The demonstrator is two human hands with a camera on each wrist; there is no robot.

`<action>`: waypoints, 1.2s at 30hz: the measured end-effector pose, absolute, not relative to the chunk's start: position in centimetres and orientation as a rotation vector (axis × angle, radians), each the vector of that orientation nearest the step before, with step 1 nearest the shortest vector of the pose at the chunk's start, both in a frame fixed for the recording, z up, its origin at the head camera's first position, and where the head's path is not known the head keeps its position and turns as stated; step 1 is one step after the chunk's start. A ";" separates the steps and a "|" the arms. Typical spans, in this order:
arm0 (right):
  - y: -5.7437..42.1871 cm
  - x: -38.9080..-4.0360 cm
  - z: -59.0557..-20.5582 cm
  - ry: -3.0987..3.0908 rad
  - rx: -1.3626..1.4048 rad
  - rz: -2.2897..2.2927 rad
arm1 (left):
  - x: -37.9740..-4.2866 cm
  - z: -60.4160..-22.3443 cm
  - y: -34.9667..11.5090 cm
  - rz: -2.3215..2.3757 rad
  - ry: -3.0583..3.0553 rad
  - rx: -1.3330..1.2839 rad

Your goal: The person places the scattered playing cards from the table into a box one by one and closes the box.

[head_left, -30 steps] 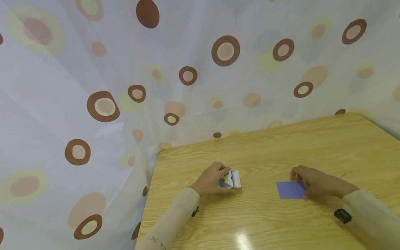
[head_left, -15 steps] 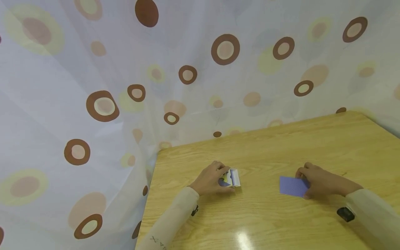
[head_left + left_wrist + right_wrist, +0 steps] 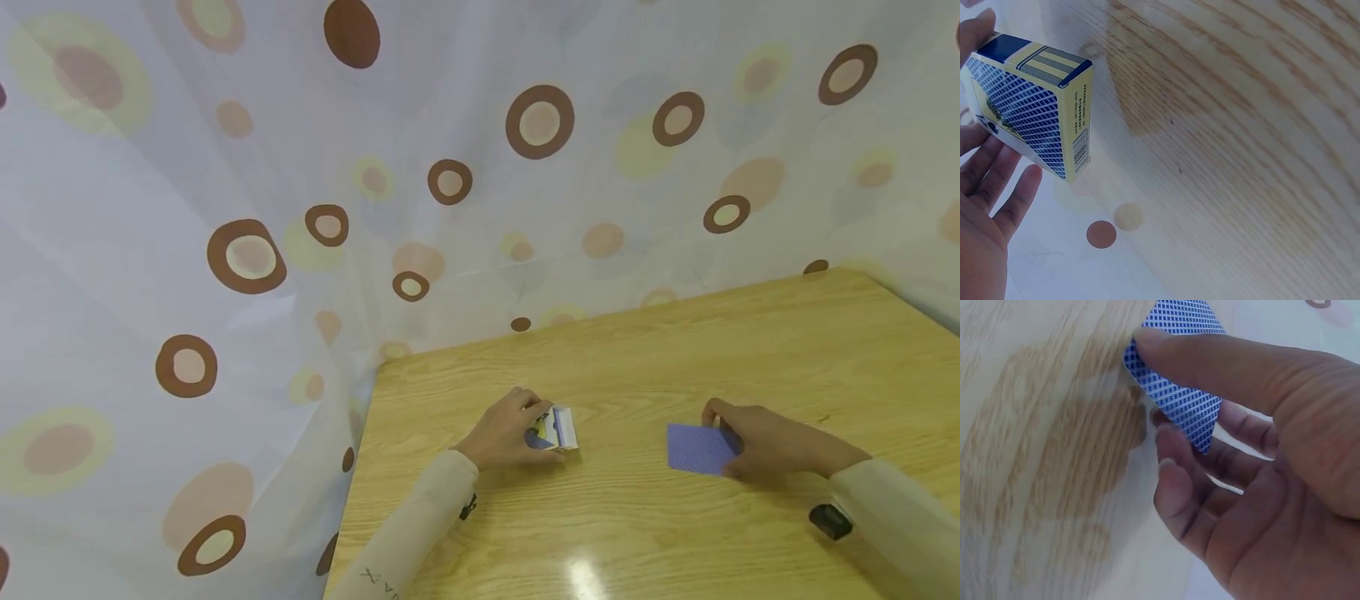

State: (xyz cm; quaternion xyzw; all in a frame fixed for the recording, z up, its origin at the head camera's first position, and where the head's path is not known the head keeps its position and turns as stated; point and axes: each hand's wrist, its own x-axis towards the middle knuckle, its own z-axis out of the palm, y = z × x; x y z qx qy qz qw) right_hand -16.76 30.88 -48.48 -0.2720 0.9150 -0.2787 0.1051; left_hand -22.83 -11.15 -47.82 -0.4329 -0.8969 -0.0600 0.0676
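My left hand [image 3: 504,429] holds a playing card box [image 3: 546,430] between thumb and fingers at the table's left part. A white flap stands out at the box's right end in the head view. The left wrist view shows the box [image 3: 1022,109] with a blue lattice face and a yellow side with a barcode. Farther right, my right hand [image 3: 776,437] pinches a blue patterned playing card [image 3: 697,448] by its right end. In the right wrist view my thumb lies on the card [image 3: 1188,403], with curled fingers beneath. Whether several cards are stacked there I cannot tell.
Both hands work over a wooden table [image 3: 637,533]. Behind it and along its left side hangs a white curtain [image 3: 465,242] with brown, yellow and peach spots. A dark band piece [image 3: 830,521] shows under the right wrist.
The right hand has shifted slightly to the right with the card, whose tilt has changed a little. The left hand and the box have stayed in place.
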 end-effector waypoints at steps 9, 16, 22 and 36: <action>30.1 -16.6 -49.0 2.727 -0.832 -0.752 | -22.7 -47.7 -11.3 -0.187 -2.704 -1.299; 29.5 -16.1 -48.8 2.649 -0.714 -0.769 | -22.6 -47.6 -11.3 -0.201 -2.705 -1.297; 29.5 -16.2 -48.5 2.681 -0.774 -0.707 | -22.5 -47.5 -11.4 -0.208 -2.696 -1.307; 29.5 -16.7 -47.8 2.771 -0.822 -0.703 | -22.5 -47.5 -11.2 -0.200 -2.708 -1.301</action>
